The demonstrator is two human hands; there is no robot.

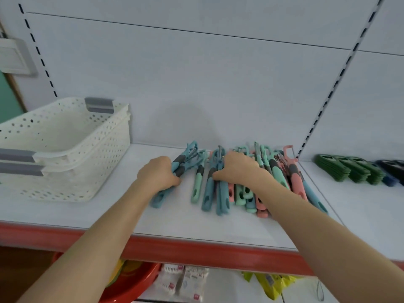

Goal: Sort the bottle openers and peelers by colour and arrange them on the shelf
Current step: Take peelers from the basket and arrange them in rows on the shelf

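A heap of peelers and openers lies on the white shelf [175, 219]: blue, mint-green and pink handles with grey grips. My left hand [156, 174] grips a small bunch of blue peelers [185, 158] at the left of the heap, their ends pointing toward me. My right hand [237, 169] lies on the mixed pile, fingers curled over blue peelers [211, 189] in the middle. A mint-green peeler [197, 186] lies alone between my hands. Pink peelers [294, 178] sit at the right side of the pile.
Two stacked cream perforated baskets [65, 149] stand at the left of the shelf. Dark green openers [349, 169] and dark blue ones [393, 169] are lined up on the neighbouring shelf to the right. The red shelf edge [196, 250] runs in front; packaged goods hang below.
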